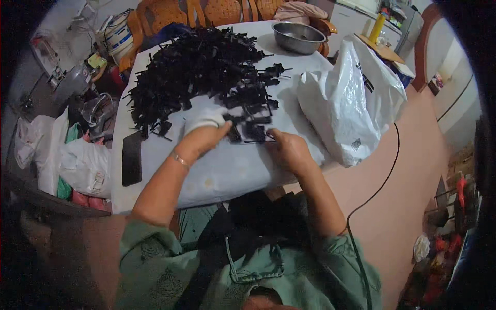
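My left hand (pixel 204 138) is closed over the near side of the pile, its thumb and fingertips pressed on a small black part (pixel 234 133). Something white (pixel 206 120), like a glove or cloth, covers some of its fingers and is blurred. Just to the right, my right hand (pixel 290 149) pinches the edge of another black part (pixel 254 133) with a thin rod along it. Both parts are low over the table, and their exact kind cannot be made out. Beyond my hands spreads a large heap of similar black parts (pixel 191 64) with thin protruding rods.
The heap lies on a table with a pale cloth (pixel 206 181). A dark flat phone-like slab (pixel 132 159) rests at its left edge. A metal bowl (pixel 298 39) stands at the far right, and a white plastic bag (pixel 351 108) at the right edge. A black cable (pixel 385 181) hangs at right.
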Available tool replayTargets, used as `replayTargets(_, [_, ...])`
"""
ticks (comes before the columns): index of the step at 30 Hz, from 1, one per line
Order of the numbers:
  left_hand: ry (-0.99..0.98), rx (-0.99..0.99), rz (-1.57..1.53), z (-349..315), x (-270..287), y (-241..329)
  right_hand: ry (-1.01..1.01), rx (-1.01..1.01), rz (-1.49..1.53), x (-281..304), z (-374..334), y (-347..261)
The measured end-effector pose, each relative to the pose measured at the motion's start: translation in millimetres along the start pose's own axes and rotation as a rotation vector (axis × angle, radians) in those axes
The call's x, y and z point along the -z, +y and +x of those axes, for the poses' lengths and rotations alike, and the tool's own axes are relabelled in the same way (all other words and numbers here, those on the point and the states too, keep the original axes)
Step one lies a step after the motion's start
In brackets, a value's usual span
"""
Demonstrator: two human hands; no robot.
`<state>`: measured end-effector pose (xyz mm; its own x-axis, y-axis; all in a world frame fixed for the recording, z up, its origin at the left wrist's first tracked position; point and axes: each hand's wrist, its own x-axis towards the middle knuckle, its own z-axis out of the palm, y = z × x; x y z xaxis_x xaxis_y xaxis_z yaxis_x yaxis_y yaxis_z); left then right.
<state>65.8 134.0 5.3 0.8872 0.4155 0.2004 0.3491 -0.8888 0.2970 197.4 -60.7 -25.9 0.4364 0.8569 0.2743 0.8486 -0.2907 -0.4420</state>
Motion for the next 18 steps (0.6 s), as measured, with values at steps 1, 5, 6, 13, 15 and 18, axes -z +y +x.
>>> replayTargets(1, [-0.052,-0.018,0.034,-10,1,9,0.003,0.002,0.000,2,-3,1])
replayTargets(5, [0.174,-0.400,0.075,-18,4,8,0.020,0.065,0.040,2,-11,10])
replayTargets(6, [0.136,-0.295,0.175,-15,12,12,0.058,0.062,0.098,1,-14,14])
replayTargets(13, [0.308,-0.286,0.230,81,15,31,0.087,0.067,0.099,15,-23,14])
replayTargets(15, [0.254,-0.266,0.213,108,3,37,0.059,0.042,0.118,15,-24,19])
replayTargets(18, [-0.032,-0.239,0.088,122,-23,14,0.075,0.032,0.149,17,-21,18])
